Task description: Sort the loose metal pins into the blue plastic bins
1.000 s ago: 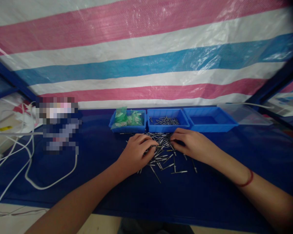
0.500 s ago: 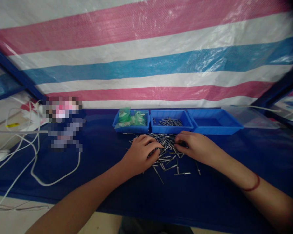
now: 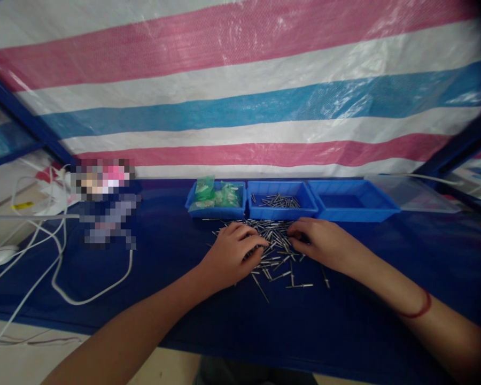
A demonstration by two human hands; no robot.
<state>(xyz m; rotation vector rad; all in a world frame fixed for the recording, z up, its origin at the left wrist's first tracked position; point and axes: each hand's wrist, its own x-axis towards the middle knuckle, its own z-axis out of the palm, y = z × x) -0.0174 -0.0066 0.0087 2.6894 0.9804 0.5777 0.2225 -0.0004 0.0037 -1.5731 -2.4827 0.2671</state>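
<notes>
A loose pile of thin metal rivets (image 3: 274, 232) lies on the dark blue table in front of the bins. My left hand (image 3: 240, 251) rests over the pile's left side, fingers curved, thumb and forefinger apart; nothing held shows. At the right edge of the pile, my right hand (image 3: 310, 238) has its fingers curled, and their tips and anything between them are hard to make out. The middle blue bin (image 3: 282, 214) contains more rivets. Green packets (image 3: 228, 195) fill the left blue bin (image 3: 216, 215).
The right blue bin (image 3: 353, 215) stands beside the middle one, near a clear plastic sheet (image 3: 417, 195). White cables (image 3: 60, 267) run over the table's left part. Behind the bins hangs a striped sheet (image 3: 240, 112). The far-left items are pixelated.
My right hand has shifted very slightly to the right. My left hand and the bins look the same.
</notes>
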